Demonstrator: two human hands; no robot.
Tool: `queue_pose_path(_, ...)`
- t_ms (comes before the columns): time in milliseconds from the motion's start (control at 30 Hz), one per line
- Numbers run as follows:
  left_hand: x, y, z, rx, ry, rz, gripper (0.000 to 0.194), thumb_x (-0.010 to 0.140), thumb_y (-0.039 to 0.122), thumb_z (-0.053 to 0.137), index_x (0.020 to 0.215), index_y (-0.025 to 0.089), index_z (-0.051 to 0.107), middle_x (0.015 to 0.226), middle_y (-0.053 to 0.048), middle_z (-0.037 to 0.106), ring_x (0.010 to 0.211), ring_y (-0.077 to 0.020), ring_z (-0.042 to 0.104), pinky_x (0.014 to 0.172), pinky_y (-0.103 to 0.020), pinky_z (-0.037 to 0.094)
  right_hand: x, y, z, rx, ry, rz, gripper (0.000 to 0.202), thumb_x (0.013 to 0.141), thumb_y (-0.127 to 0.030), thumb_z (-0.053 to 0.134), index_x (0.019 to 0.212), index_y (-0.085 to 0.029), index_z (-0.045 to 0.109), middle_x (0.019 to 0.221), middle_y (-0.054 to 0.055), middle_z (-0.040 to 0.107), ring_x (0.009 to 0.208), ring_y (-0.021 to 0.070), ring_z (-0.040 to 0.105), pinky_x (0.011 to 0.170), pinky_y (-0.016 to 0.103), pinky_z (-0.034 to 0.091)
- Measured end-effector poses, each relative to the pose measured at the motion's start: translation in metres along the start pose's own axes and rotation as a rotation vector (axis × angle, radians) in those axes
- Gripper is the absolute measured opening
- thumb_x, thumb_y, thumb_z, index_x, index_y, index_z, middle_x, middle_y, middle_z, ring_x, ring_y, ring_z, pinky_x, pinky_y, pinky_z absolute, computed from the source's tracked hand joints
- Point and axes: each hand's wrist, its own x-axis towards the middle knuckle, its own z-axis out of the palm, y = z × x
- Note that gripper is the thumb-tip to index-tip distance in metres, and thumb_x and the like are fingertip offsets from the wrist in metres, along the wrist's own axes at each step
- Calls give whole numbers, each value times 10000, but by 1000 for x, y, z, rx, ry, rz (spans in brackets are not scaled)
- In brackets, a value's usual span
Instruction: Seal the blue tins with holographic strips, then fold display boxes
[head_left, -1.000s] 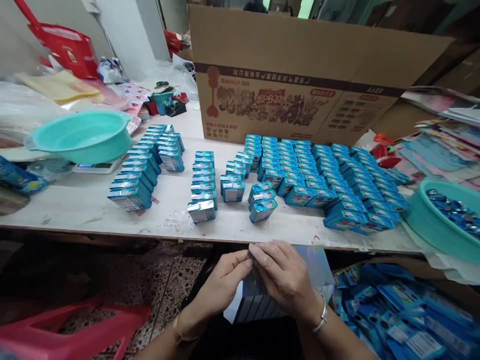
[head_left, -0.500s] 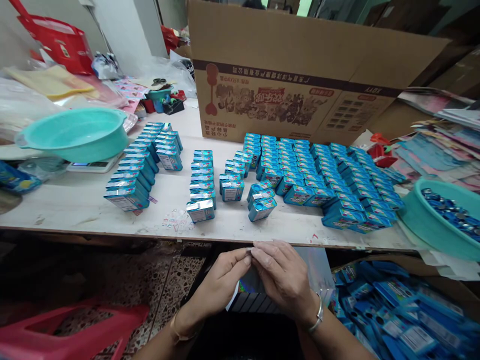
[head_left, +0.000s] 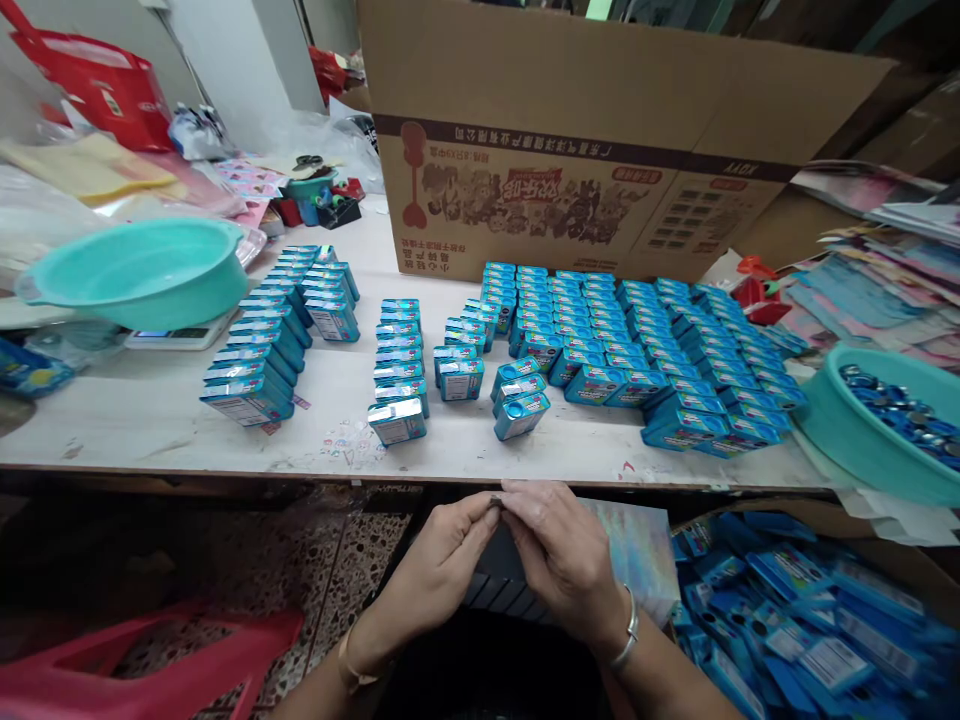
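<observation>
A small dark piece (head_left: 496,503) lay at the fingertips of the left hand (head_left: 442,560) and the right hand (head_left: 566,555), just off the front edge of the desk (head_left: 457,440). The left grip was closed on it, thumb against forefinger; whether the right grip, its fingers bent close, also had hold could not be told. A shiny silver box (head_left: 641,550) showed beneath the right hand. Blue packs (head_left: 521,415) stood in rows toward the back edge, before a large carton (head_left: 592,110).
</observation>
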Motion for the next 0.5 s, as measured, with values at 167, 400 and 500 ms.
queue_pose_path(167, 0, 1, 0, -11, 3, 9, 365, 1013, 370, 438, 1189, 179, 693, 1051, -46, 724, 930, -192, 612, 900, -287, 462, -2, 0, 1, -20, 51, -39, 319, 889, -2, 550, 1153, -165, 622, 1064, 131, 738, 997, 222, 700, 857, 379, 600)
queue_pose_path(400, -1, -1, 1, -10, 16, 22, 345, 1009, 349, 455, 1179, 182, 705, 1024, -45, 727, 926, -195, 616, 911, -292, 458, -1, -1, 1, -16, 40, -11, 345, 879, 4, 558, 1173, -158, 635, 1028, 108, 750, 963, 205, 711, 848, 351, 606)
queue_pose_path(500, 0, 1, 2, -48, 28, 25, 343, 1009, 339, 455, 1210, 195, 694, 1069, -48, 725, 957, -197, 622, 932, -292, 451, -5, 3, 2, -88, 37, -80, 403, 877, 9, 539, 1239, -150, 620, 1125, 139, 737, 1052, 230, 699, 905, 391, 595)
